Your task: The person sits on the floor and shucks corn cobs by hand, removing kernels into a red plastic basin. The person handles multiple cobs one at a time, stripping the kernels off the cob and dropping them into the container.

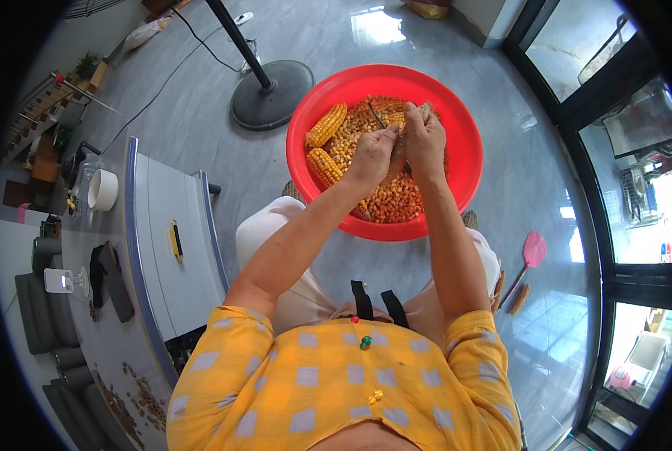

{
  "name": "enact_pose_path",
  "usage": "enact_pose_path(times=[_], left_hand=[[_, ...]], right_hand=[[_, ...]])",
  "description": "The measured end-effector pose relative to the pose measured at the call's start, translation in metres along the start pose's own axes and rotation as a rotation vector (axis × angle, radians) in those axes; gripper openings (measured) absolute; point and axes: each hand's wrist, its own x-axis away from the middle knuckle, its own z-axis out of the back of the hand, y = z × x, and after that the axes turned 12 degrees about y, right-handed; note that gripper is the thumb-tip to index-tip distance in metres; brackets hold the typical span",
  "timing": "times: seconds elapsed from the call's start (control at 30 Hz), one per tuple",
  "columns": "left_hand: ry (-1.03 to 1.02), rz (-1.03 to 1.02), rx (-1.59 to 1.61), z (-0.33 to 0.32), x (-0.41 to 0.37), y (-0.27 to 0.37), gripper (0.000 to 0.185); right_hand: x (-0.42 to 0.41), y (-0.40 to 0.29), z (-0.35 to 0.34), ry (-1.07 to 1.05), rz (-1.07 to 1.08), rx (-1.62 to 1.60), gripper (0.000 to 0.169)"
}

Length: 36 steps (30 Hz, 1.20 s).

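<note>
Both hands are over a wide red plastic basin on the floor between the knees. My left hand and my right hand are closed around a mostly bare corn cob, whose pale tip rises past my right fingers. Loose corn kernels, yellow to orange-red, cover the basin's bottom. Two ears of yellow corn, an upper one and a lower one, lie at the basin's left side with kernels on. A thin dark rod-like tool sticks up beside my left fingers; its lower end is hidden.
A black round stand base with a pole is beyond the basin's left. At left stands a table bearing a white bowl and a phone. On the right floor lie a pink fly swatter and bare cobs, near glass doors.
</note>
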Motion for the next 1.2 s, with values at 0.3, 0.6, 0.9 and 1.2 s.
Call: enact_pose_path(times=[0.3,0.6,0.9,1.2], left_hand=[[-0.040,0.232,0.122,0.006,-0.003,0.003,0.030],[-0.027,0.107,-0.180,0.011,-0.005,0.015,0.040],[-0.126,0.012,-0.090,0.001,0.007,0.006,0.033],[-0.100,0.176,-0.002,-0.005,0.007,0.011,0.029]], right_hand=[[0.009,-0.016,-0.002,-0.070,0.114,0.043,0.024],[-0.009,-0.016,0.010,0.103,0.002,-0.104,0.028],[-0.009,-0.006,0.010,0.051,0.067,-0.061,0.028],[-0.005,-0.013,0.010,0.010,0.137,-0.013,0.026]])
